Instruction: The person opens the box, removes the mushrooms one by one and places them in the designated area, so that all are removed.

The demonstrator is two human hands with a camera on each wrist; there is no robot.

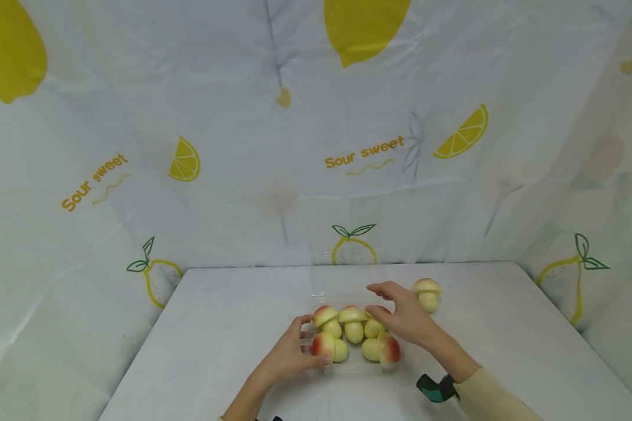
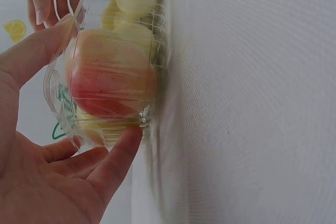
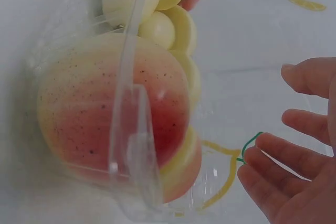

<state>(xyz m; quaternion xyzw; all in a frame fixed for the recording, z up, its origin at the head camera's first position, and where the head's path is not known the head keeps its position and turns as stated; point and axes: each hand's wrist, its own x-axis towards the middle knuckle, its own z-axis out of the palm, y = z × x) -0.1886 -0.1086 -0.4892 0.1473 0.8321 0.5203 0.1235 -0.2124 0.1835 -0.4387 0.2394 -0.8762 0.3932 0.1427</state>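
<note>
A clear plastic box [image 1: 351, 369] stands on the table with its transparent lid [image 1: 342, 278] raised at the back. Inside lie several mushroom-shaped pieces [image 1: 353, 324], pale yellow with reddish caps. My left hand [image 1: 287, 355] grips the box by its left side, thumb near the front corner and fingers along the outer wall; the left wrist view shows a red-blushed cap [image 2: 110, 74] behind that wall. Over the box's back right part is my right hand [image 1: 408, 318], fingers apart and holding nothing. In the right wrist view a speckled cap [image 3: 105, 108] sits inside the near wall.
One more mushroom-shaped piece [image 1: 428, 297] stands on the white table [image 1: 216, 327], behind the right hand. A white curtain [image 1: 232, 193] with lemon prints hangs along the table's back edge and both sides.
</note>
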